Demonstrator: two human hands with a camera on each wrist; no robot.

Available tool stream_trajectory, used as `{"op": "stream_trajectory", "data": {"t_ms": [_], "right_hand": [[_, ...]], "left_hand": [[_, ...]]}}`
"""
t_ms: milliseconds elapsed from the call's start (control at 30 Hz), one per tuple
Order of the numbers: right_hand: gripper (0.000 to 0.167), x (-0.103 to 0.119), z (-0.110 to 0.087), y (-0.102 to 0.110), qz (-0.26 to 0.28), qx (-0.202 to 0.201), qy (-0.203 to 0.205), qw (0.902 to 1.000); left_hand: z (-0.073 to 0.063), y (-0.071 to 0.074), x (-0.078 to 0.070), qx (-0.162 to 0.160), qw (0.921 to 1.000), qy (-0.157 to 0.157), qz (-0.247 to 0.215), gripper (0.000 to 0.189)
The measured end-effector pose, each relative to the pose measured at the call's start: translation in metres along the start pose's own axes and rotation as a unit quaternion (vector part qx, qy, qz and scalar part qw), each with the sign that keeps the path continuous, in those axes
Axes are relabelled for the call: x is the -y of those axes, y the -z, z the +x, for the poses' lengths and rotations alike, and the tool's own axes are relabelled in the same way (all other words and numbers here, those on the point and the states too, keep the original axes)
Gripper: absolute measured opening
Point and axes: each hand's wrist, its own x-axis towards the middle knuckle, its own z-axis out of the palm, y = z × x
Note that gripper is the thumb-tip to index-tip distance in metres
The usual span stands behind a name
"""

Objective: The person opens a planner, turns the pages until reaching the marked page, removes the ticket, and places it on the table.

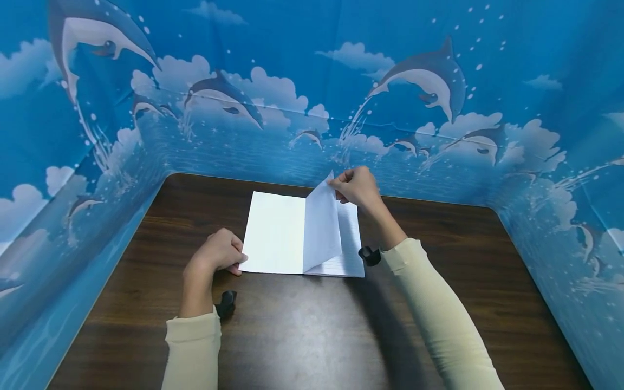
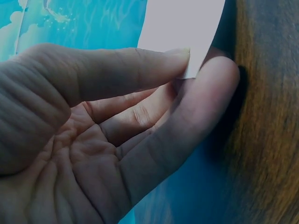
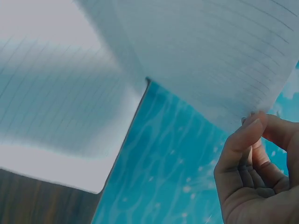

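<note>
An open notebook (image 1: 274,233) with lined white pages lies on the table. My left hand (image 1: 219,252) pinches the lower left corner of its left side between thumb and index finger; the left wrist view shows that corner (image 2: 182,23) between the fingertips. My right hand (image 1: 358,188) pinches the top outer corner of a single page (image 1: 322,227), which stands raised from the right side and slants over the lined page (image 1: 350,233) beneath. In the right wrist view the lifted page (image 3: 210,56) hangs from the thumb and index finger of the right hand (image 3: 257,172).
The dark wooden table (image 1: 292,336) has rounded far corners. A blue curtain (image 1: 292,146) printed with dolphins and clouds surrounds it at the back and sides. Black wrist cameras sit at the cuffs of both cream sleeves (image 1: 439,303).
</note>
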Motion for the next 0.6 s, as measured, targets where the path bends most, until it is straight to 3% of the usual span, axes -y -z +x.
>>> {"op": "stream_trajectory", "data": {"t_ms": [400,600], "right_hand": [[0.031,0.031,0.003,-0.032,-0.017,0.013,0.062,0.9979],[0.029,0.042,0.006,-0.047,-0.005,0.022,0.070,0.9973]], "left_hand": [[0.004,-0.001,0.005,-0.004,0.9997,0.004,-0.022,0.041],[0.005,0.000,0.002,-0.005,0.9998,0.015,-0.015,0.045]]}}
